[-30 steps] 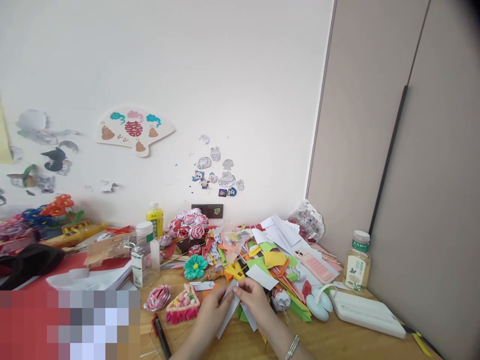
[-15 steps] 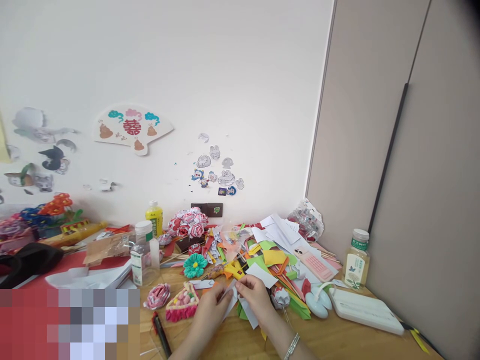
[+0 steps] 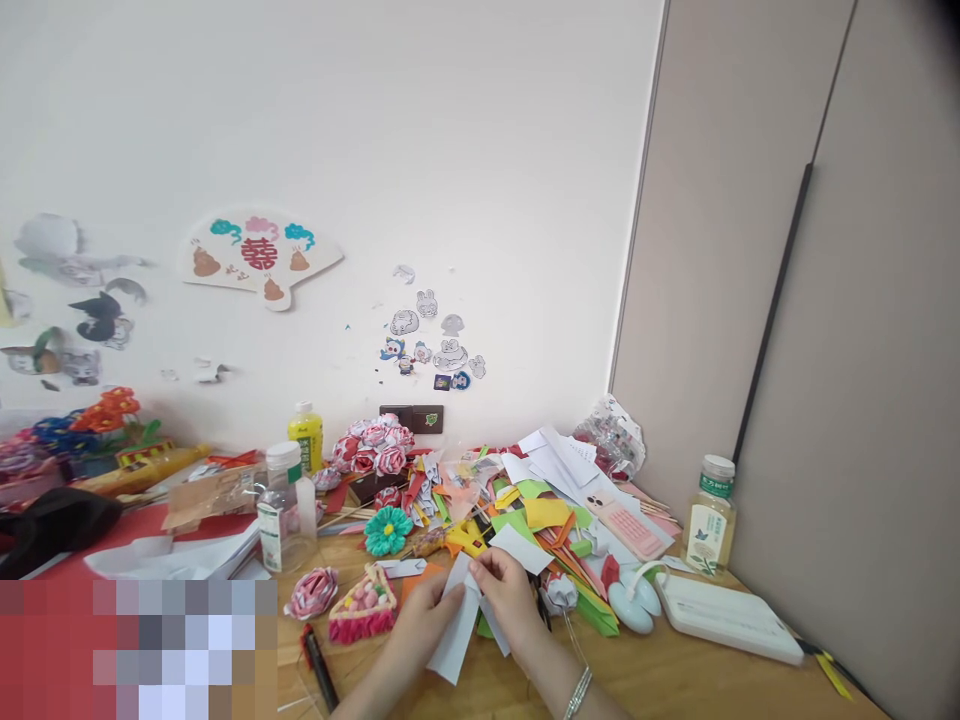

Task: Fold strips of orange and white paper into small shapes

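Left hand (image 3: 421, 618) and right hand (image 3: 511, 593) pinch the top of a white paper strip (image 3: 456, 640) hanging between them, seemingly creased once and otherwise unshaped, finished paper flowers (image 3: 388, 530) lying just beyond the left.

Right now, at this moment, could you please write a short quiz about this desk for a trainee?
1. True or false: the left hand and the right hand both hold the white paper.
2. Which wrist wears the bracelet?
3. The green paper flower lies: A) left of the hands, B) right of them, C) nearer the camera.
Key: 1 true; 2 the right; 3 A.
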Demonstrator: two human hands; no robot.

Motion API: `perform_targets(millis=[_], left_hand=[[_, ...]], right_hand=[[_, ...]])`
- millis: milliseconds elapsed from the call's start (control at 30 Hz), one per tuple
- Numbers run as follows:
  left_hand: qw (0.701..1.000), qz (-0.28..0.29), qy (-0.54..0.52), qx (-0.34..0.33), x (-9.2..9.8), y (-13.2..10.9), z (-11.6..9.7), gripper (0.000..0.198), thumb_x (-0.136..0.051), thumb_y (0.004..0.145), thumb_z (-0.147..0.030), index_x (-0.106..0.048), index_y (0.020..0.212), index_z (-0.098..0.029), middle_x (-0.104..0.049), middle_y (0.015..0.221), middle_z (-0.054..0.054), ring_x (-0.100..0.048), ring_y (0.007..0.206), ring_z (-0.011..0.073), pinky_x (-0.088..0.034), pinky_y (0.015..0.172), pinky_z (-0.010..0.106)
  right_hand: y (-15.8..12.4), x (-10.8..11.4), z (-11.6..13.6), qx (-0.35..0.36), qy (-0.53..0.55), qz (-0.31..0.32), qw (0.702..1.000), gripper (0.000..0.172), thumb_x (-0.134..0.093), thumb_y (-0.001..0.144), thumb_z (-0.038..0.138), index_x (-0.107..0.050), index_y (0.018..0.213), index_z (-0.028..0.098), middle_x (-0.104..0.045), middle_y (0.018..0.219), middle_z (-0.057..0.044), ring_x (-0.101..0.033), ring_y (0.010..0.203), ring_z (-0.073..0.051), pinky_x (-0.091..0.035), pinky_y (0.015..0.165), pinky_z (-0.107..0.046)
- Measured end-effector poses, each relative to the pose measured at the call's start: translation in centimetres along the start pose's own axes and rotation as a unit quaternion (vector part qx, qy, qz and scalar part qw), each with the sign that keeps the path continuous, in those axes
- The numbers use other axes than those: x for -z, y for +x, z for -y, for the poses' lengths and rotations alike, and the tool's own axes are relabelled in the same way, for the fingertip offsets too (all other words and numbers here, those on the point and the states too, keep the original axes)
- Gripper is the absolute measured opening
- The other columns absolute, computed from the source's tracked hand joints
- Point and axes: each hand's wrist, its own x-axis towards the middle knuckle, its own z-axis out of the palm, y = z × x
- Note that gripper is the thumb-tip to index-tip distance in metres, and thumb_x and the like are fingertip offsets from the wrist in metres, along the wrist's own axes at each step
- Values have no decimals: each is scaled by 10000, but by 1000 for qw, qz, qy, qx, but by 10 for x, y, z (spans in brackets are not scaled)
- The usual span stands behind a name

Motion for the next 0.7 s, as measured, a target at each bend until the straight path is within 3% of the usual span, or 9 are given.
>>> perform_targets(millis=[100, 700], left_hand=[[1000, 10, -13, -5, 0, -1, -1, 339, -425, 655, -403, -567, 774, -119, -625, 728, 33, -551, 717, 202, -415, 636, 268], [997, -38, 55, -25, 0, -2, 0, 277, -392, 695, -343, -569, 702, -129, -621, 688, 37, -547, 685, 206, -404, 620, 276]], right_hand=[[0, 1, 0, 9, -20, -2, 1000, 258, -539, 659, 410, -575, 633, 156, -548, 573, 4, -481, 570, -137, -344, 522, -218], [-2, 2, 8, 74, -161, 8, 984, 153, -475, 726, 261, -539, 622, 168, -562, 605, -3, -503, 581, -142, -355, 532, -218]])
